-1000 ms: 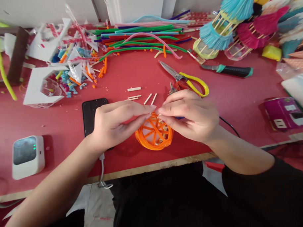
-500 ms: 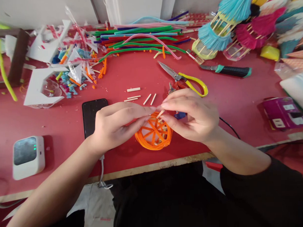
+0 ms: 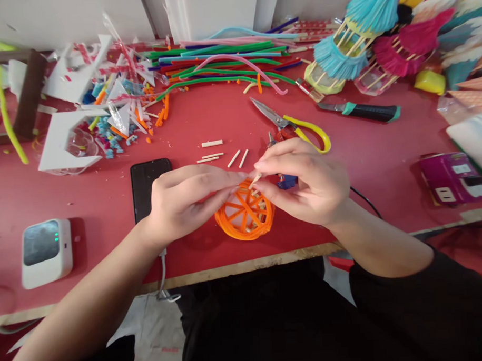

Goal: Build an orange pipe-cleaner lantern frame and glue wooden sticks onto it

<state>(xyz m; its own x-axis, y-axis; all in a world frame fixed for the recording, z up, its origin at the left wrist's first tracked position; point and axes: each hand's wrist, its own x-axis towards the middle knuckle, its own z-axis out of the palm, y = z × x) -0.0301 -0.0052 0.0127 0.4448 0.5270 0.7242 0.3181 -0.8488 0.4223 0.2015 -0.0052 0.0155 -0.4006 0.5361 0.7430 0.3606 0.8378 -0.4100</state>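
Note:
An orange pipe-cleaner wheel (image 3: 246, 234) with crossing spokes lies near the table's front edge. My left hand (image 3: 188, 195) grips its upper left rim, thumb and fingers closed together; the fingertips partly cover that rim. Between the thumb and fingers of my right hand (image 3: 306, 183) is a short wooden stick (image 3: 255, 180), tilted over the wheel's upper right rim. More short stick pieces show inside the right side of the wheel. Just beyond my hands lie several loose cut sticks (image 3: 234, 158) and a thicker stick piece (image 3: 212, 143).
Yellow-handled scissors (image 3: 276, 118) and a utility knife (image 3: 371, 113) lie beyond my right hand. A phone (image 3: 141, 184) and a white device (image 3: 50, 266) are at left. Bundled pipe cleaners (image 3: 224, 57), scraps (image 3: 122, 119) and a blue paper-roofed model (image 3: 341, 61) line the back.
The stick in my right hand has tilted slightly, and the fingers around it have shifted a little. My left hand and the wheel stay nearly in place.

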